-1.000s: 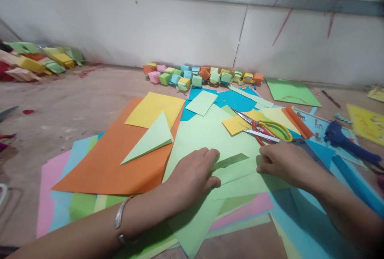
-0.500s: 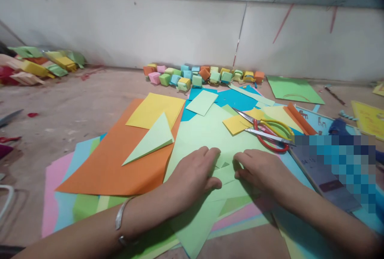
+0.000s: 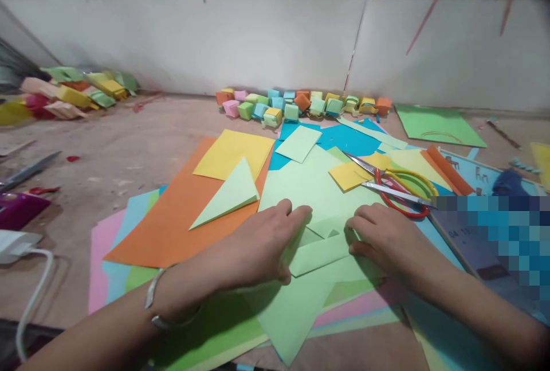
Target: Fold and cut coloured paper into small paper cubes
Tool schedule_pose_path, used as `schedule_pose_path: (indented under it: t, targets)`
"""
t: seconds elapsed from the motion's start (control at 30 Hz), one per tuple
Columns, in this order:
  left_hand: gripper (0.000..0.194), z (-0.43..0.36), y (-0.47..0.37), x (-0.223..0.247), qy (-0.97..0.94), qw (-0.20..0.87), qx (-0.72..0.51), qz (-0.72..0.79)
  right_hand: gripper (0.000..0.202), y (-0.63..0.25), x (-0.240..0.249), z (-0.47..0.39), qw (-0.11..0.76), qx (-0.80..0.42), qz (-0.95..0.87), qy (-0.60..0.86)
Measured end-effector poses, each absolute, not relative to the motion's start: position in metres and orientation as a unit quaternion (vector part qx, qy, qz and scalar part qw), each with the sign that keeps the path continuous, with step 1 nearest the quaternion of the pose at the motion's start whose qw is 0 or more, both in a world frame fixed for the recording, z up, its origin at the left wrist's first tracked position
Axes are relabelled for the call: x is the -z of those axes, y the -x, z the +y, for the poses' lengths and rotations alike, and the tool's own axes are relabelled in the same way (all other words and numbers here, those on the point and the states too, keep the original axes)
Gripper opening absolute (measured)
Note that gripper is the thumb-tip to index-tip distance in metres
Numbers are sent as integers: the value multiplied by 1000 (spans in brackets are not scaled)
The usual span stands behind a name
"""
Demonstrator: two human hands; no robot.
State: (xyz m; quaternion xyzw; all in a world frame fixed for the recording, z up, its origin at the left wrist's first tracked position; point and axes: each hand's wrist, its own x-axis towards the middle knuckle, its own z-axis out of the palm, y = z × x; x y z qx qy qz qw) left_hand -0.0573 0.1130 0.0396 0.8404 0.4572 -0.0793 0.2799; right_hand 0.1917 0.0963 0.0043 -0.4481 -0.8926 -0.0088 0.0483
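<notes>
A folded pale green paper (image 3: 320, 255) lies on larger pale green sheets between my two hands. My left hand (image 3: 279, 239) is at its left end, thumb and fingers spread apart, with the thumb at the paper's lower left. At the right end, my right hand (image 3: 369, 230) has its fingers bent and pinched on the paper. A folded pale green triangle (image 3: 230, 196) rests on an orange sheet (image 3: 172, 216), left of my left hand, beside a yellow square (image 3: 234, 153). Red- and yellow-handled scissors (image 3: 387, 184) lie beyond my right hand.
Small folded paper cubes (image 3: 303, 102) line the wall, with more paper pieces (image 3: 81, 90) at the back left. A white charger (image 3: 17, 246) with a cable and a purple object (image 3: 21, 209) are at the left. A green sheet (image 3: 438, 125) lies at the back right.
My left hand has moved left along the folded paper and its thumb and fingers have spread, showing more of the strip. The view has shifted a little to the left.
</notes>
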Motion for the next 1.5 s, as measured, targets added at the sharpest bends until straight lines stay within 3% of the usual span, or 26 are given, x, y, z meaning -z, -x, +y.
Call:
schedule_pose_path:
  t: [0.17, 0.27, 0.37, 0.43, 0.53, 0.67, 0.73, 0.93, 1.1, 1.3, 1.5]
  targets:
    - [107, 119, 63, -42, -821, 342, 10, 457, 19, -194, -9, 97, 109, -42, -893, 435]
    - [115, 127, 58, -41, -743, 436, -147, 486, 20, -196, -21, 97, 196, -88, -884, 415]
    - [102, 133, 45, -34, -542, 567, -416, 461, 15, -195, -30, 94, 316, -73, -845, 425]
    - [87, 131, 35, -27, -394, 615, -530, 429, 14, -191, -30, 91, 384, -29, -814, 434]
    - [66, 117, 22, -16, -279, 698, -512, 416, 15, -183, -21, 86, 423, 41, -802, 421]
    - [50, 94, 10, -9, -363, 782, -427, 273, 16, -168, -4, 78, 398, 47, -820, 408]
    - [44, 88, 6, -9, -382, 788, -398, 272, 16, -163, 2, 75, 379, 19, -840, 387]
    - [33, 94, 5, -7, -326, 742, -376, 450, 8, -165, 0, 73, 354, 20, -882, 310]
    - [36, 95, 12, -13, -412, 736, -318, 434, 19, -172, -9, 76, 414, 86, -801, 424]
    - [42, 95, 15, -17, -506, 712, -294, 387, 3, -169, -7, 78, 383, -174, -744, 520]
    - [41, 97, 13, -15, -522, 691, -311, 391, 6, -167, -7, 79, 372, -220, -723, 539]
